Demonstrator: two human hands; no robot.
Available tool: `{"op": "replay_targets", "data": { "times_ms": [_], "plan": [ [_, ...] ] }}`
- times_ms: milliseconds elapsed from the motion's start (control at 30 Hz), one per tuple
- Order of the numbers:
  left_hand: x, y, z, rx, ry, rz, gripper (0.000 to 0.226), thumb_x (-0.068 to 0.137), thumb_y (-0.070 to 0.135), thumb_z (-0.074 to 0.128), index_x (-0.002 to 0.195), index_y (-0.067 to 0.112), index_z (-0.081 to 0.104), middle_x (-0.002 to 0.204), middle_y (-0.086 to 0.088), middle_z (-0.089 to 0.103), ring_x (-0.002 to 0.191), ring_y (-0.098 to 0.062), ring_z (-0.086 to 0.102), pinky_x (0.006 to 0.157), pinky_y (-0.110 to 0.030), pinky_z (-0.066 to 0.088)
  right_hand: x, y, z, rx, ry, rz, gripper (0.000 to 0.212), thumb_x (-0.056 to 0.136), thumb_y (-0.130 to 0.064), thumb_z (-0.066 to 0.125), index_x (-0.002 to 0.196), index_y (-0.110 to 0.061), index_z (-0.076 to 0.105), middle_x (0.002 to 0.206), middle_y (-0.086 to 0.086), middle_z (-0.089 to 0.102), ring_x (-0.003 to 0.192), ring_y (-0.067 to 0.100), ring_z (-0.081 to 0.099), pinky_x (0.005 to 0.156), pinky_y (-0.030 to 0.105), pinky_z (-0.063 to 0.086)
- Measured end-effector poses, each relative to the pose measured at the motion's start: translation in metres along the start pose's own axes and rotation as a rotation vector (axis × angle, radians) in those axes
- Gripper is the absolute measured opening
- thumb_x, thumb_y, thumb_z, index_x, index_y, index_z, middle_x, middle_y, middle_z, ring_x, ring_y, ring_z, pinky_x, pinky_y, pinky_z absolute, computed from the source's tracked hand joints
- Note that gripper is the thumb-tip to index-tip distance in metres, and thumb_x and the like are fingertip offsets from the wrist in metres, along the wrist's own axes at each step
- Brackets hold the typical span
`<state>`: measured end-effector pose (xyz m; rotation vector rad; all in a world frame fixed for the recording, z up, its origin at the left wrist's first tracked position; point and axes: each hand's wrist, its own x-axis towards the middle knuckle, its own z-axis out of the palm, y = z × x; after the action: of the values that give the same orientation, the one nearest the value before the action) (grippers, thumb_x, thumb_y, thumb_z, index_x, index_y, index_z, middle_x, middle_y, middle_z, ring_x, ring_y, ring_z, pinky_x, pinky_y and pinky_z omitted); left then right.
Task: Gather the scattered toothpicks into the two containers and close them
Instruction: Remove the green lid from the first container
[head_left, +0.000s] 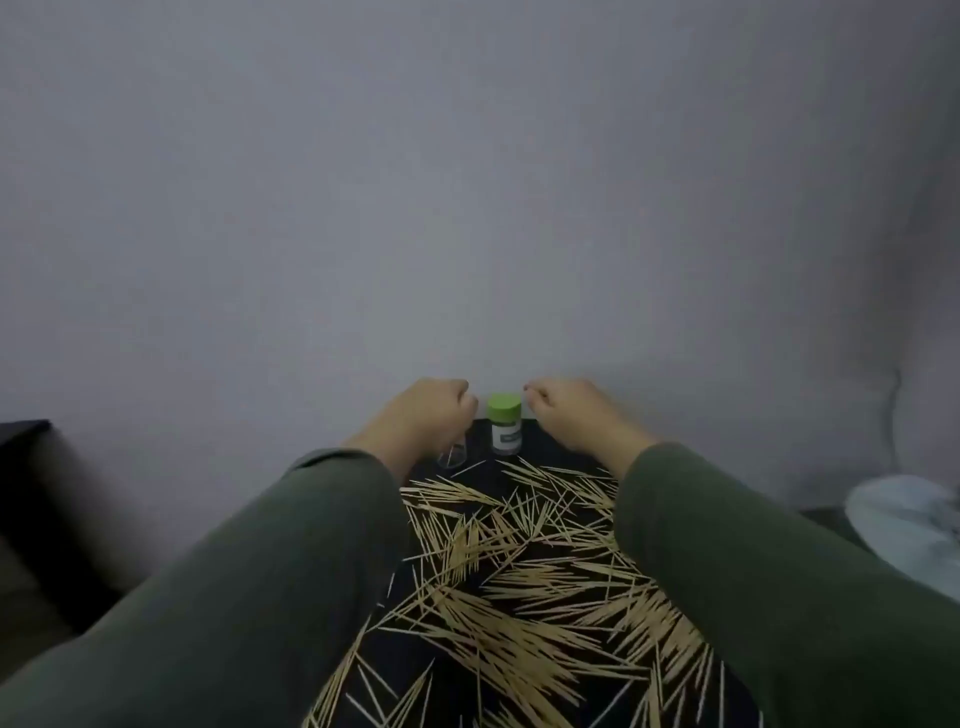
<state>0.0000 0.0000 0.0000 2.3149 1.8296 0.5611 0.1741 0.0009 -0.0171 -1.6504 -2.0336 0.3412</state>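
Many pale wooden toothpicks (519, 571) lie scattered over a black table (545, 452). At its far edge a clear container with a green lid (504, 430) stands upright and closed. To its left a second clear container (453, 456), without a lid, shows partly under my left hand (426, 415). That hand's fingers are curled over its top and seem to grip it. My right hand (566, 415) hovers just right of the green lid, apart from it, fingers curled with nothing visible in them. No second lid is in view.
A grey wall rises directly behind the table's far edge. A dark piece of furniture (31, 499) stands at the left. A pale crumpled cloth or bag (909, 519) lies at the right. My green sleeves cover both sides of the table.
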Motion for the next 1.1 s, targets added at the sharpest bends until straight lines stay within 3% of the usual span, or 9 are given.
{"op": "replay_targets", "data": {
  "times_ms": [67,167,300,433,500,767,900,1100],
  "plan": [
    [0.011,-0.004,0.019,-0.057,0.026,-0.038,0.043,0.102,0.029,0.033,0.136,0.009,0.050,0.138,-0.012,0.053,0.124,-0.026,0.049,0.101,-0.034,0.038,0.008,0.013,0.017,0.065,0.028,0.040,0.034,0.102,-0.026,0.039,0.122,-0.011,0.061,0.114,0.012,0.065,0.100,0.026,0.061,0.090,0.046,0.051],
    [0.028,-0.011,0.050,-0.151,0.085,-0.108,0.045,0.098,0.031,0.046,0.139,0.014,0.048,0.137,-0.008,0.055,0.120,-0.024,0.054,0.100,-0.036,0.044,0.020,0.029,0.047,0.183,0.037,0.116,0.030,0.099,-0.024,0.048,0.125,-0.014,0.059,0.117,0.010,0.065,0.105,0.027,0.061,0.092,0.043,0.051],
    [0.049,-0.014,0.073,-0.289,0.166,-0.143,0.045,0.096,0.035,0.055,0.135,0.014,0.052,0.129,-0.006,0.060,0.107,-0.022,0.062,0.090,-0.034,0.052,0.037,0.041,0.071,0.329,0.070,0.232,0.051,0.091,-0.029,0.064,0.136,-0.011,0.049,0.130,0.007,0.056,0.119,0.023,0.054,0.090,0.033,0.044],
    [0.072,-0.013,0.096,-0.284,0.187,-0.098,0.050,0.093,0.036,0.060,0.136,0.012,0.050,0.130,-0.007,0.058,0.113,-0.022,0.057,0.090,-0.030,0.045,0.062,0.049,0.095,0.392,0.088,0.294,0.055,0.077,-0.038,0.076,0.121,-0.011,0.056,0.120,0.006,0.060,0.109,0.023,0.058,0.084,0.034,0.050],
    [0.084,-0.014,0.106,-0.276,0.191,-0.088,0.052,0.091,0.035,0.062,0.136,0.012,0.048,0.130,-0.009,0.056,0.117,-0.023,0.053,0.092,-0.029,0.041,0.073,0.052,0.104,0.414,0.084,0.311,0.049,0.073,-0.037,0.076,0.112,-0.012,0.060,0.112,0.007,0.064,0.100,0.023,0.062,0.082,0.038,0.055],
    [0.099,-0.017,0.126,-0.286,0.187,-0.108,0.045,0.091,0.027,0.064,0.132,0.013,0.051,0.126,-0.011,0.056,0.113,-0.025,0.053,0.093,-0.030,0.040,0.089,0.056,0.120,0.457,0.141,0.341,0.014,0.089,-0.022,0.059,0.099,-0.011,0.063,0.100,0.007,0.065,0.082,0.021,0.060,0.063,0.028,0.043],
    [0.091,-0.014,0.119,-0.313,0.217,-0.080,0.045,0.089,0.027,0.066,0.130,0.013,0.053,0.123,-0.009,0.057,0.108,-0.025,0.055,0.092,-0.032,0.042,0.079,0.053,0.109,0.431,0.151,0.272,0.014,0.088,-0.024,0.060,0.094,-0.013,0.064,0.092,0.006,0.067,0.083,0.022,0.063,0.062,0.029,0.046],
    [0.060,0.007,0.083,-0.366,0.286,-0.022,0.050,0.085,0.032,0.070,0.129,0.013,0.055,0.121,-0.006,0.060,0.104,-0.023,0.059,0.090,-0.034,0.046,0.043,0.033,0.071,0.380,0.209,0.131,0.023,0.085,-0.026,0.066,0.103,-0.012,0.060,0.100,0.006,0.064,0.091,0.023,0.060,0.074,0.033,0.050]
  ]
}}
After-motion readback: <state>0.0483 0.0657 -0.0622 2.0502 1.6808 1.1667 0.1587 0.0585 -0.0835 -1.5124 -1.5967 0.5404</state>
